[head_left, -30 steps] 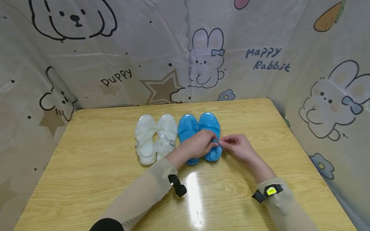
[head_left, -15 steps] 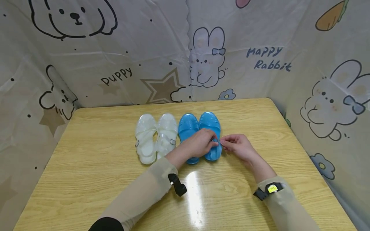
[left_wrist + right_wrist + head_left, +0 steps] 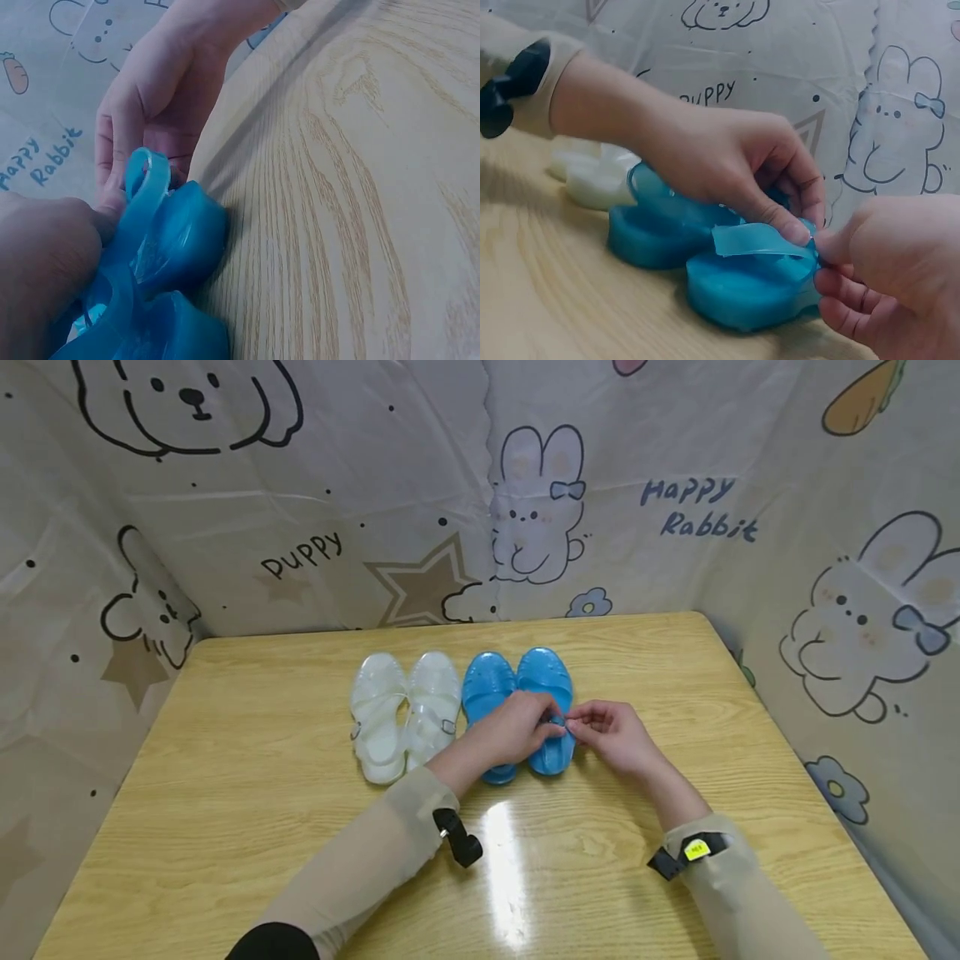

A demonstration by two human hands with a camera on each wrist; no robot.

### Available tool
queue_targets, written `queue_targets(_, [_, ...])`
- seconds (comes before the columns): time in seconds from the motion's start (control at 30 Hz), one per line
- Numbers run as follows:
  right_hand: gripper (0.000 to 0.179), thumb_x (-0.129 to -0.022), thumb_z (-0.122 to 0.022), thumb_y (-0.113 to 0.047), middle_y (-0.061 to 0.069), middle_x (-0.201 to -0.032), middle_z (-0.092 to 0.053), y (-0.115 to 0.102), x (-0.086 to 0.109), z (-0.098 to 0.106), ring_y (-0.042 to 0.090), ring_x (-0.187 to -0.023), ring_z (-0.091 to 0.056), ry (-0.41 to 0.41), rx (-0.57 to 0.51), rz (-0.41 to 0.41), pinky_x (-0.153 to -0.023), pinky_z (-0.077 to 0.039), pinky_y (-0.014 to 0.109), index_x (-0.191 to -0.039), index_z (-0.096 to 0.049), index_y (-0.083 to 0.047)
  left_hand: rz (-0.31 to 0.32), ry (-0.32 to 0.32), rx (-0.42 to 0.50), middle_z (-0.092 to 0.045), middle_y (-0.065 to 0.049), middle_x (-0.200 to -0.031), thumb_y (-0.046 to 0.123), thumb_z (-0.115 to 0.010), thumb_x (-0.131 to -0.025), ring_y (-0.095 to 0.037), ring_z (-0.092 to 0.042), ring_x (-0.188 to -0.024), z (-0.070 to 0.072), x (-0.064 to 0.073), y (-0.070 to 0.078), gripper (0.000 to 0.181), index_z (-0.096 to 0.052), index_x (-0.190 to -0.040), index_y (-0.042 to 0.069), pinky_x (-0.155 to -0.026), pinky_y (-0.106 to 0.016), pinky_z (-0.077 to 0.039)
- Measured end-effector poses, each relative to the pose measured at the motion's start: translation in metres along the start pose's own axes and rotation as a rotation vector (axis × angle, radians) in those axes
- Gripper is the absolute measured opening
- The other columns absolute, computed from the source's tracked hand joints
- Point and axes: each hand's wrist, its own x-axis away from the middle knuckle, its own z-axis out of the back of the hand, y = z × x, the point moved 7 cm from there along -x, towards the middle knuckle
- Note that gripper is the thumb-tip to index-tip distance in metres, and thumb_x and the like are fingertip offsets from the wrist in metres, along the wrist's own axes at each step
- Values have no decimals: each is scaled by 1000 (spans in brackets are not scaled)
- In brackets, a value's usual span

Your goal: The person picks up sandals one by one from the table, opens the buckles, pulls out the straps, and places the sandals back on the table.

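A pair of blue jelly sandals stands side by side on the table; the right sandal (image 3: 553, 758) is under both hands. My left hand (image 3: 517, 725) reaches across the left blue sandal (image 3: 487, 681) and pinches the ankle strap (image 3: 759, 241) of the right one, thumb on top. From the outer side, my right hand (image 3: 613, 735) pinches the strap near its buckle, fingertips almost meeting the left thumb. The fingers mostly hide the buckle, so I cannot tell how the strap sits in it. Seen in the left wrist view, a strap (image 3: 142, 206) arches up above the heel.
Left of the blue pair stand two clear white sandals, a left one (image 3: 378, 718) and a right one (image 3: 431, 714), with small metal buckles. They rest on a wood-grain table (image 3: 247, 777). A printed cloth (image 3: 420, 460) hangs behind and along both sides.
My right hand has shifted slightly left and up, closer to the left hand. The left hand keeps its grip in nearly the same place, and the sandals stay put.
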Motion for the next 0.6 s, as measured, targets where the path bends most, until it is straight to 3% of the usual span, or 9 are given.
queue_targets(0.23, [19, -104, -70, -11, 9, -110, -73, -9, 5, -3, 25, -95, -65, -19, 124, 138, -80, -56, 29, -120, -75, -3, 32, -14, 0, -62, 6, -102, 28, -70, -105, -10, -59, -97, 0, -1, 0, 13, -64, -107, 16, -83, -26, -53])
queue_targets(0.47, [18, -100, -74, -4, -3, -99, -68, -19, 12, -5, 18, -87, -64, 2, 262, 352, -76, -54, 31, -116, -79, -11, 32, -54, 9, -62, 6, -99, 27, -70, -105, -11, -59, -97, -3, -2, -1, 13, -62, -101, 17, -86, -27, -53])
queue_targets(0.6, [19, -97, -76, -1, -4, -98, -68, -19, 11, -4, 17, -86, -63, 8, 262, 400, -76, -56, 33, -112, -81, -11, 8, -67, 35, -64, 6, -96, 24, -68, -106, -9, -61, -97, -4, -3, -1, 11, -63, -100, 16, -85, -26, -53])
